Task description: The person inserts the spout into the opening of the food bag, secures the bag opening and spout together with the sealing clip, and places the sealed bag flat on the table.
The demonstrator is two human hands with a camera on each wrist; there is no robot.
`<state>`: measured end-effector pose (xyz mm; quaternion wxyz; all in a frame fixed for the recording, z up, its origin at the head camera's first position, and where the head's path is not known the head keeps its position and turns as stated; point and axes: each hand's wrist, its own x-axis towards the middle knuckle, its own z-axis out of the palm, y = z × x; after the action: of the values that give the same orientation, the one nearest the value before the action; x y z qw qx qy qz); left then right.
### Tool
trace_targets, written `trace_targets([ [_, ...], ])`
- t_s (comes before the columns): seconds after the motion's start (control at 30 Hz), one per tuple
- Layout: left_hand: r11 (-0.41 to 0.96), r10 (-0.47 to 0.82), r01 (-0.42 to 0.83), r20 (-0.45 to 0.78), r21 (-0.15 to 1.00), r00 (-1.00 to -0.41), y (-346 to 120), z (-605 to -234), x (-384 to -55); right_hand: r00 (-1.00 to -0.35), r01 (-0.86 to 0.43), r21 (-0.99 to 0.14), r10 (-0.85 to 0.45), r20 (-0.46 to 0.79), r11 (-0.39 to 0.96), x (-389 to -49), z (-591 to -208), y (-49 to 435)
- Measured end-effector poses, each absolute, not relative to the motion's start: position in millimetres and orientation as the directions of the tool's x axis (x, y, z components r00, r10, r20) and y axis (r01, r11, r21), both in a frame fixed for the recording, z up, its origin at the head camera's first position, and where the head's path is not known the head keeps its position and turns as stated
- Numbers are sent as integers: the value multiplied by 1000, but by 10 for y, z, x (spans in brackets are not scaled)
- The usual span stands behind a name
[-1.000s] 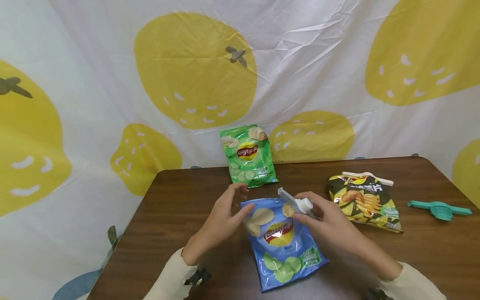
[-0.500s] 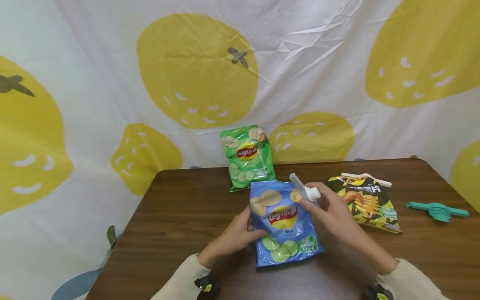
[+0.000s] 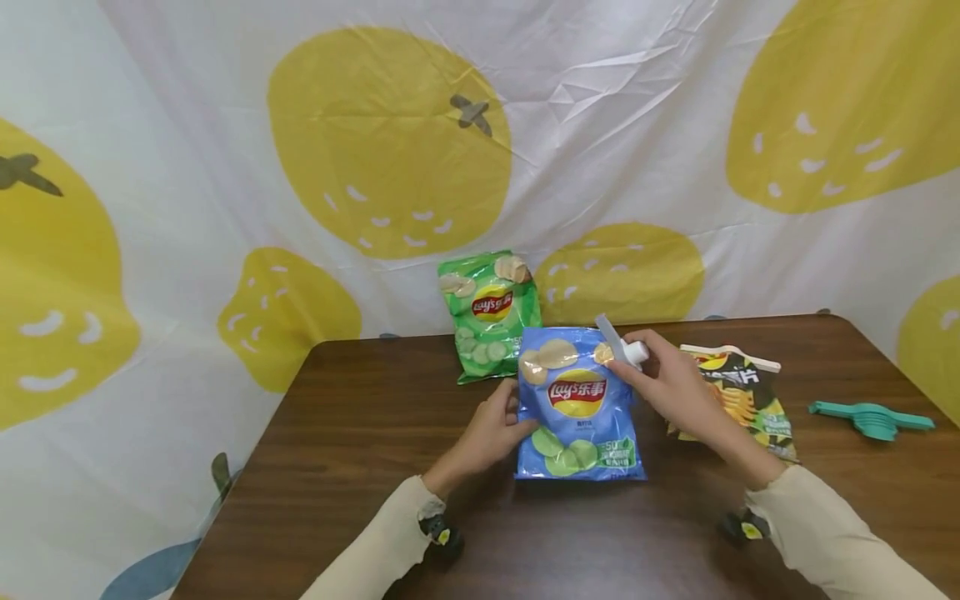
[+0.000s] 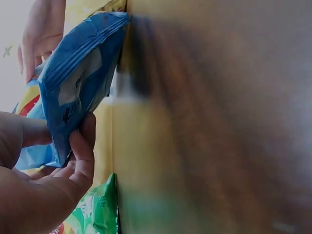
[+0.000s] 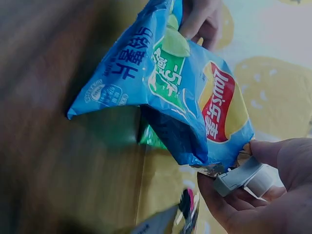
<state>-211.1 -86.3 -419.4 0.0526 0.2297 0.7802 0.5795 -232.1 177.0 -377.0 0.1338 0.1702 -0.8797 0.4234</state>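
Head view looks forward and down over the brown wooden table (image 3: pixel 360 417)! Close in, sideways wrist views share the glossy blue chip bag (image 5: pixel 180 102).

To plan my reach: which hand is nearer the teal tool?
Right. The right hand is left of the teal tool; the left hand is farther left, gripping the blue bag.

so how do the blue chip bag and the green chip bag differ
The left hand grips the blue bag; no hand holds the green bag. A white clip sits at the blue bag's upper corner; none shows on the green bag. Both carry a red and yellow logo.
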Motion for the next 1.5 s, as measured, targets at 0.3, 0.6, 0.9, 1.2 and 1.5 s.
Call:
trace_targets([
  [0.3, 324, 379, 239, 106, 916, -919, -787, -4384, -2411, -918, -382, -633, -198, 343, 673, -2729, -3733, 1883],
  [0.6, 432, 436, 323, 118, 842, -892, -635, -4353, -2409, -940, -331, -584, -209, 269, 741, -2949, -3763, 1945],
  [0.9, 527, 439, 446, 218, 724, -872, -579, -4339, -2417, -911, -400, -485, -282, 301, 777, -3072, -3877, 1973],
  [1.2, 553, 395, 411, 206, 724, -895, -632, -4280, -2418, -898, -436, -356, -374, 233, 826, -2944, -3739, 1902],
  [1.5, 550, 369, 441, 267, 709, -890, -872, -4145, -2443, -849, -526, -284, -480, 220, 802, -2766, -3477, 1619],
])
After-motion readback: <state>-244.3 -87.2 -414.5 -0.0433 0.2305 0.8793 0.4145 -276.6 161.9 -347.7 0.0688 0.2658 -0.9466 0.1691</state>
